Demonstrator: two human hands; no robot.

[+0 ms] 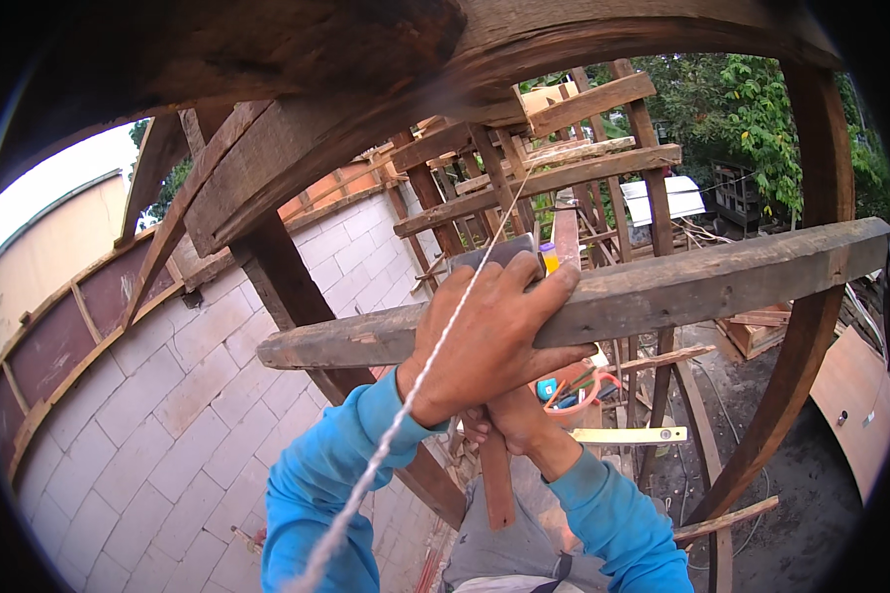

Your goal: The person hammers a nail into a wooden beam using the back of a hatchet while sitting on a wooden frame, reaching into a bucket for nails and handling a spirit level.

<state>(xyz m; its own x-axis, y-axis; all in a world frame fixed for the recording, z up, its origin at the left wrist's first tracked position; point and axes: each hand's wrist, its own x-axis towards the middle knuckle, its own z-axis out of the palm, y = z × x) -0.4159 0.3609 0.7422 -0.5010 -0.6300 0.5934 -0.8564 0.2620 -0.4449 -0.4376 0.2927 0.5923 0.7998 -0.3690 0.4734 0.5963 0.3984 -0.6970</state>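
Observation:
A thick weathered wooden beam (722, 282) crosses in front of me. Over it lies my left hand (489, 331), back upward, fingers curled across the top and thumb stretched along the near face. Below, my right hand (514, 420) is closed around a narrow reddish wooden strip (497, 484), whose lower end hangs before my grey trousers. My left wrist partly covers the right hand's fingers. A twisted white string (420, 381) runs taut from the lower left, over my left hand, toward the far framing. Just beyond that hand shows a dark flat piece (489, 249), its kind unclear.
Overhead runs a large timber (603, 35); a dark post (826, 168) stands right. Timber framing (583, 178) fills the background. A block wall (158, 395) rises at left. Below are an orange bucket (588, 407) of tools, a yellowish spirit level (628, 435) and a plywood sheet (855, 400).

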